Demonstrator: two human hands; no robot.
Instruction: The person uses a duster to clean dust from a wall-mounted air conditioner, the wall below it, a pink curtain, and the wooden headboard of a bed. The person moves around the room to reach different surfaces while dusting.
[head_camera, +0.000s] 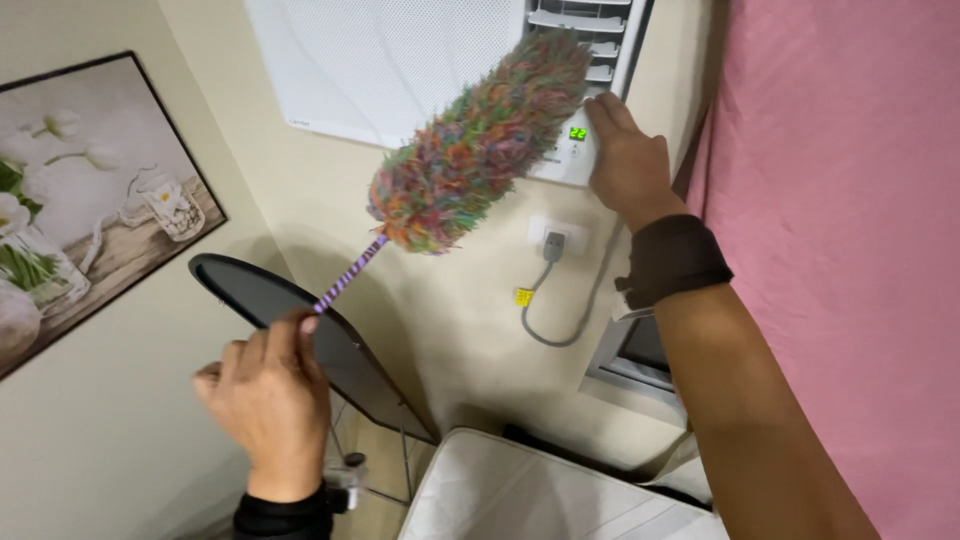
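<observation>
A white air conditioner (400, 60) is seen mounted high on the cream wall, and every other thing is placed against it: a pink curtain (840, 200) is hung to its right, a framed flower picture (90, 190) is fixed well to its left and lower, and a dark oval mirror (300, 330) on a thin stand is tilted below it. A white padded cushion (520, 495) is seen further below the unit, near the bottom edge. A multicoloured fluffy duster (480, 140) is held slanting up across the unit's lower right corner, its tip lying against the vent slats. A grey plug in a wall socket (553, 243) sits just under the unit, with a cable looped beneath. The left hand (268, 400) is closed around the duster's striped purple handle, below the unit. The right hand (625, 160), a dark wrist band worn behind it, is laid open and flat against the unit's control panel beside a small green display (577, 133)
</observation>
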